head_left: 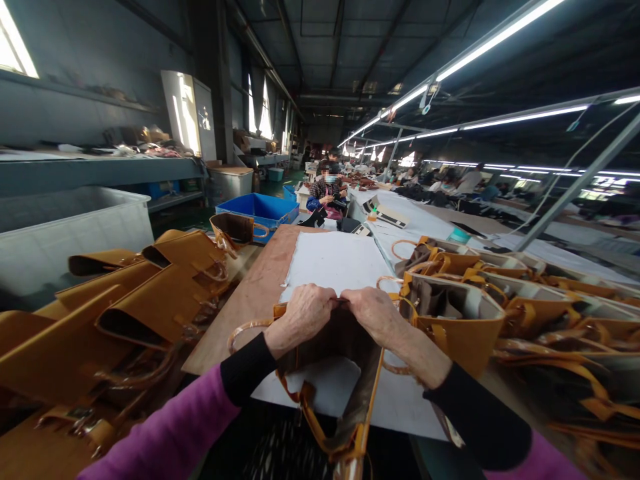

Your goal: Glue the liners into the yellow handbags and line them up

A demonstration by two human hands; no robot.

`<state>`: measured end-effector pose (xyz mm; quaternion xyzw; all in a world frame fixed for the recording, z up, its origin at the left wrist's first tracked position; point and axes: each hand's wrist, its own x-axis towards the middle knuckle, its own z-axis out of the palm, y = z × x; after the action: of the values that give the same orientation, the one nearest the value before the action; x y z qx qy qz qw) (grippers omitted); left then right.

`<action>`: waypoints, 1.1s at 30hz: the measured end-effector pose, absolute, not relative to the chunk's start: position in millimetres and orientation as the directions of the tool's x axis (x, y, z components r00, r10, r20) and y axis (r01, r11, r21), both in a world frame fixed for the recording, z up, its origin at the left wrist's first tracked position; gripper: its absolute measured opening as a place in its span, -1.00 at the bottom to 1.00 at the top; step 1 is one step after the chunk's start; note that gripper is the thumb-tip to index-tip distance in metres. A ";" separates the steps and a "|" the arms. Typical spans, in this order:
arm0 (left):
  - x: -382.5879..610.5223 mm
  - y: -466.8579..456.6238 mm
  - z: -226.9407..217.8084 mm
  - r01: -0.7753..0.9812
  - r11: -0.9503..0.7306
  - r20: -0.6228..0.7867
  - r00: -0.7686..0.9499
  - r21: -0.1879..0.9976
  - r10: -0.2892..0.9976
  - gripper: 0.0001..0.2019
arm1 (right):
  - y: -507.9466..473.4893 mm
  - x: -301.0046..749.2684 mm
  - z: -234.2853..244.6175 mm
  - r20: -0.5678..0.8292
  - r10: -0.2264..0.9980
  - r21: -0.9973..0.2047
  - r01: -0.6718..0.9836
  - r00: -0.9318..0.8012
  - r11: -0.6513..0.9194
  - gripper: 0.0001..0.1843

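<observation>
In front of me a tan handbag (369,400) stands with its mouth towards me, showing a dark brown lining and a pale panel inside. My left hand (306,312) is closed, thumb and fingers pinching at the bag's far rim. Right beside it, my right hand (377,319) pinches the same rim, the fingertips of both almost meeting. What lies exactly between the fingertips is hidden. A plastic-wrapped handle (245,330) sticks out on the left of the bag, and a tan strap hangs at its near side.
Tan bags (165,287) are heaped on the left, and more open bags (455,313) crowd the right. White sheeting (340,257) covers the wooden table (255,283). Beyond are a blue bin (260,208), a white tub (75,223) and a seated person (327,193) working.
</observation>
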<state>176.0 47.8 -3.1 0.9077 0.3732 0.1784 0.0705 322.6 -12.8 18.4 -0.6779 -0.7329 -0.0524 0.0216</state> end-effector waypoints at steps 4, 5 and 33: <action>176.4 47.1 -5.7 0.622 -0.756 0.270 0.707 0.205 0.654 -0.74 | -13.7 326.0 19.3 0.096 0.990 -0.001 0.994 -0.106 0.106 -0.70; 176.2 46.7 -6.2 0.614 -0.764 0.272 0.715 0.195 0.644 -0.75 | -13.9 326.7 18.5 0.095 0.990 -0.013 0.994 -0.108 0.110 -0.69; 107.4 39.4 -12.2 0.522 -0.706 0.349 0.625 0.478 0.698 -0.88 | -8.3 310.2 21.1 0.097 0.982 -0.055 0.984 -0.164 0.170 -0.76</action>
<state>107.4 39.4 -12.2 0.8857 0.3443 0.2622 0.1680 310.2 -8.3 21.1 -0.6441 -0.7629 -0.0100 0.0549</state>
